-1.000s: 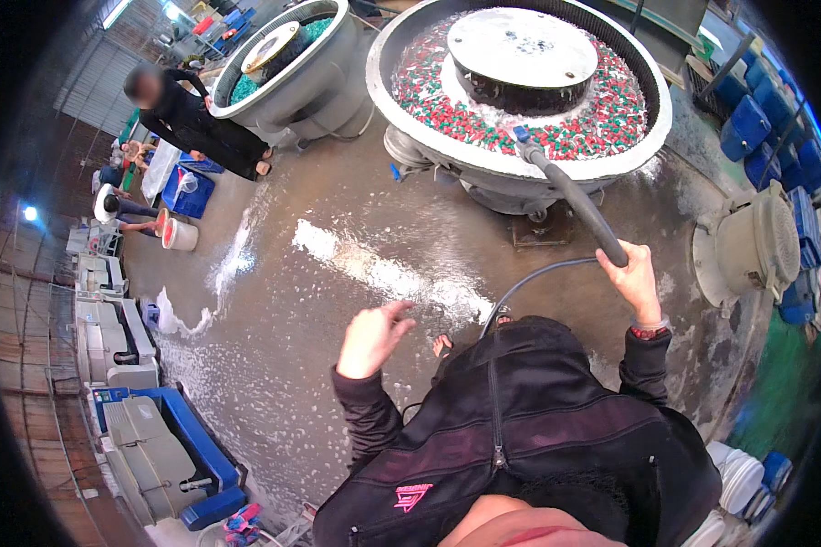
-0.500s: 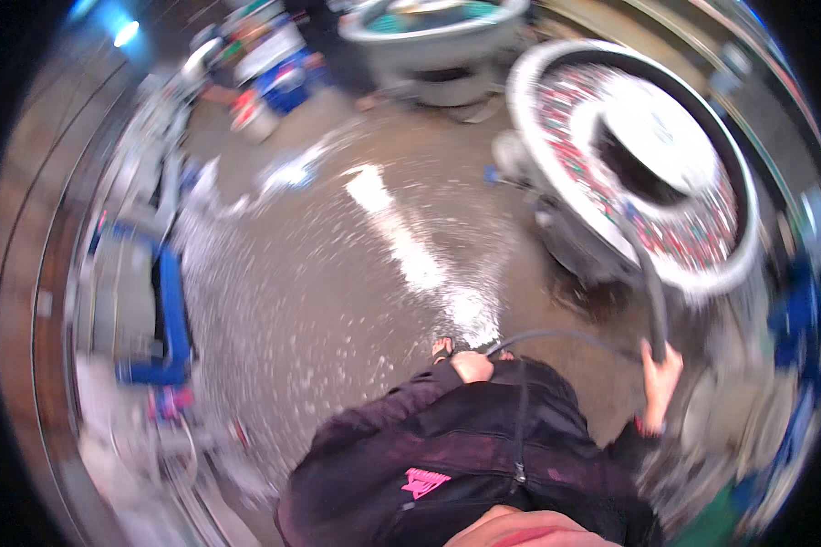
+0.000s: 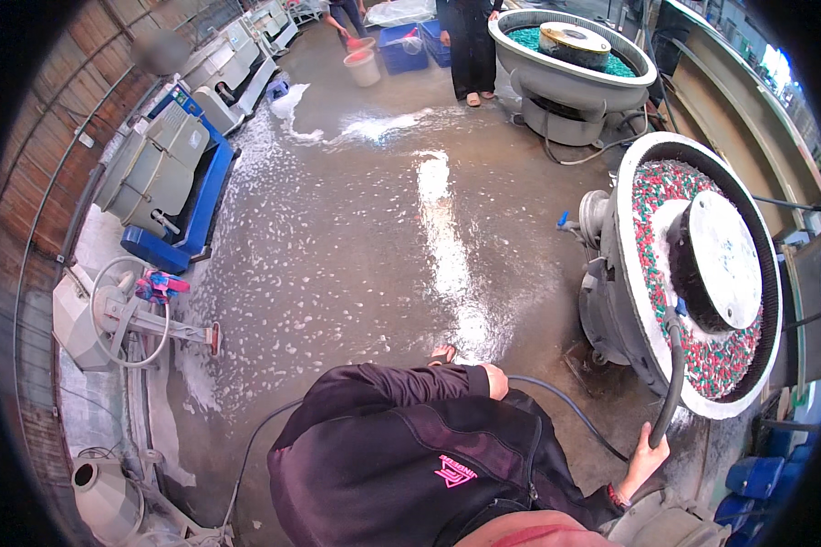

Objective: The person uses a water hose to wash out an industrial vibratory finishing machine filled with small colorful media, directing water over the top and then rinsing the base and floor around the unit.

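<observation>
My right hand (image 3: 646, 460) is wrapped round a thick dark grey hose (image 3: 673, 383). Its tip points into the round white-rimmed tub (image 3: 626, 228) on the right, over small red, green and white pieces (image 3: 652, 196). A pale round lid (image 3: 725, 260) tops the tub's central drum. My left hand (image 3: 496, 381) is closed low in front of my body, its fingers mostly hidden. From beside it a thinner dark hose (image 3: 566, 398) curves toward my right hand; the left hand appears to grip it.
Foam-flecked wet floor (image 3: 337, 246) spreads ahead. Another round tub (image 3: 511, 55) with green pieces stands far right. A person in dark trousers (image 3: 468, 50) is beside it; another bends near a white bucket (image 3: 363, 68) and blue crates (image 3: 401, 50). Grey-and-blue machines (image 3: 169, 169) line the left wall.
The view has swung and sharpened, bringing more of the far floor and the people into sight. My right hand still holds the thick hose over the tub; the left stays near my waist.
</observation>
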`<action>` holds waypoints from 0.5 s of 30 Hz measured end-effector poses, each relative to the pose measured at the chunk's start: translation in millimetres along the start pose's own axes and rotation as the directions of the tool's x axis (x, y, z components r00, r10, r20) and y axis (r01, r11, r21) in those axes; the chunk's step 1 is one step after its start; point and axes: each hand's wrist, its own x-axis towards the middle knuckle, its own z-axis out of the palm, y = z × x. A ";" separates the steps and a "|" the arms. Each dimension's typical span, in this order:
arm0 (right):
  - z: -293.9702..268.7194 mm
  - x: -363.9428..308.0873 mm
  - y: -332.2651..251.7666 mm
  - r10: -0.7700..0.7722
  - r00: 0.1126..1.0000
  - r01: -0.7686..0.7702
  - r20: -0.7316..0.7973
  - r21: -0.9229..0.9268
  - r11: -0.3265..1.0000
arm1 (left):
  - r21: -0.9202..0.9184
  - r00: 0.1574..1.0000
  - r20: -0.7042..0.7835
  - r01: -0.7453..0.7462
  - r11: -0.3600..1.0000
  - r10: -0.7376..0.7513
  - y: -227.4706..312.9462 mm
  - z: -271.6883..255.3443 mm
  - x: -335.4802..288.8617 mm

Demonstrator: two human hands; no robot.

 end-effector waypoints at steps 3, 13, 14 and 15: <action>0.0 3.5 -1.8 0.006 1.000 -0.006 -0.011 -0.007 1.000 | -0.036 0.998 0.014 0.068 0.997 -0.068 16.0 -49.0 -30.0; 4.5 16.1 -30.9 -0.008 1.000 0.008 -0.003 -0.030 1.000 | -0.032 0.996 0.093 0.019 0.999 -0.016 4.4 -80.8 -34.8; 3.2 16.1 -26.6 -0.008 1.000 0.007 -0.015 -0.057 0.998 | -0.004 0.993 0.106 0.049 0.999 -0.048 5.1 -75.5 -24.6; 0.0 12.5 -23.3 0.032 0.999 -0.035 -0.044 -0.054 0.998 | 0.025 0.989 0.116 0.092 0.995 -0.094 6.1 -72.3 -21.9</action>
